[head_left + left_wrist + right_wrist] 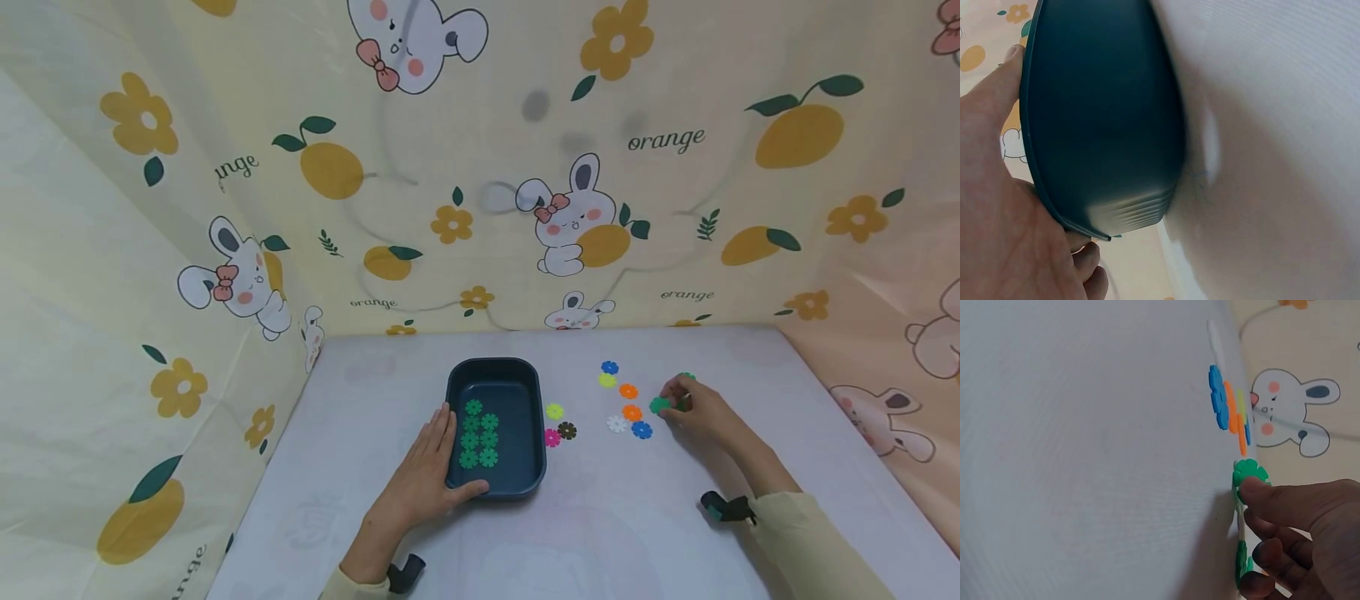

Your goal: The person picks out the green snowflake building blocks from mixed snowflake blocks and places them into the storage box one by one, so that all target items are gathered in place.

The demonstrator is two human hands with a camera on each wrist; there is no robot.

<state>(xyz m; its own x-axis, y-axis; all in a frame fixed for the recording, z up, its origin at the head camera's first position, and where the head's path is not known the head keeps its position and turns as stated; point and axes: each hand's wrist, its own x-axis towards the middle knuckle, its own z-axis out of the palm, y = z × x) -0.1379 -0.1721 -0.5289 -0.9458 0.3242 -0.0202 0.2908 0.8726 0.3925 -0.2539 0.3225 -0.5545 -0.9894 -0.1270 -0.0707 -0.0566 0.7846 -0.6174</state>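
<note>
My left hand (420,475) rests along the left side of a dark blue tray (542,417), its fingers straight and the thumb over the near rim. In the left wrist view the hand lies against the rim of the tray (1104,112). Inside the tray lie several green flower-shaped plastic pieces (489,439). To the right, my right hand (697,408) pinches a green flower-shaped piece (659,405) between thumb and finger. The right wrist view shows the thumb on this green piece (1251,469); more green pieces (1242,565) lie by the curled fingers.
Between tray and right hand lie flower pieces: blue (642,430), orange (628,391), white (617,424) and yellow (607,380). Beside the tray's right wall are a yellow (554,411), a black (567,431) and a pink piece (552,437). A patterned cloth (480,167) hangs behind the white table (600,533).
</note>
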